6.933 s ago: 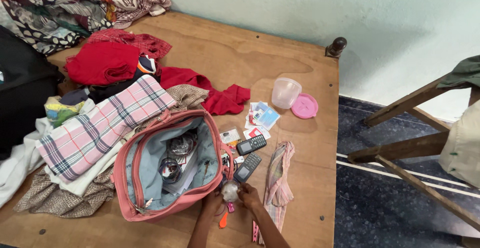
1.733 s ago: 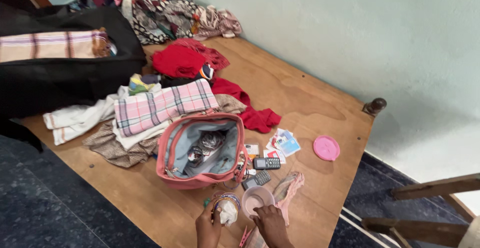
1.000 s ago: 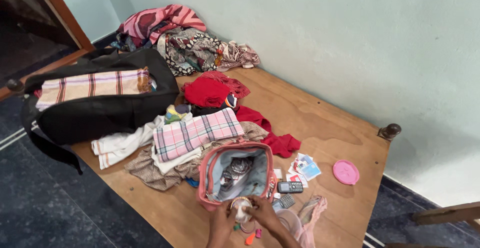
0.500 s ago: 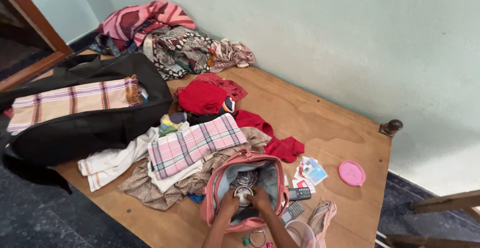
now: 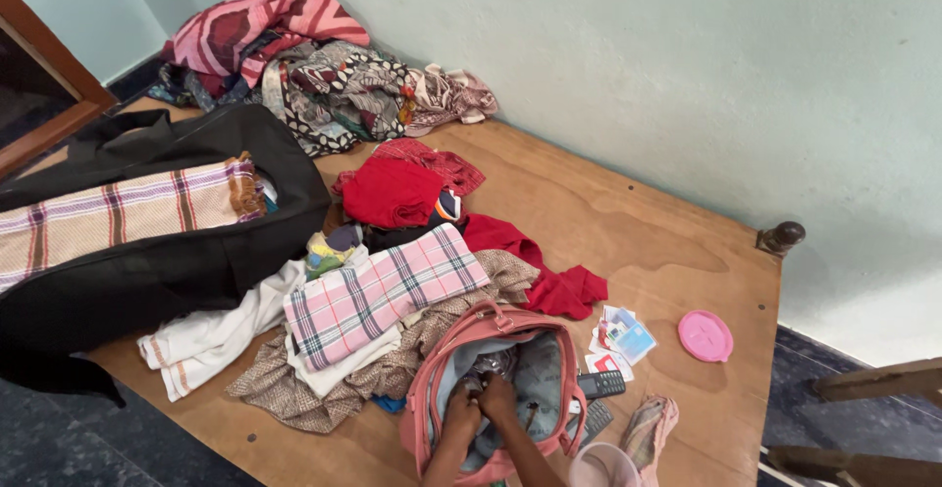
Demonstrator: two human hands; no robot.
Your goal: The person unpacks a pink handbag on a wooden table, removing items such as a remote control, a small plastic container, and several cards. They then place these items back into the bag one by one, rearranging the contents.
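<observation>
Both hands, left hand (image 5: 459, 410) and right hand (image 5: 497, 398), sit inside the pink bag (image 5: 432, 418); their grip cannot be told. Beyond them spreads a wooden bed (image 5: 589, 212) strewn with clothes (image 5: 378, 291), against a pale green wall (image 5: 638, 75).

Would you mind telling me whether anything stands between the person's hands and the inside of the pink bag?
Nothing visible does. The pink bag lies unzipped and wide open on the wooden bed, and both the left hand and right hand already reach inside among its contents.

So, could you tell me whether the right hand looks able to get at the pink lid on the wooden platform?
Probably yes: the pink lid lies uncovered, though the right hand is inside the pink bag.
</observation>
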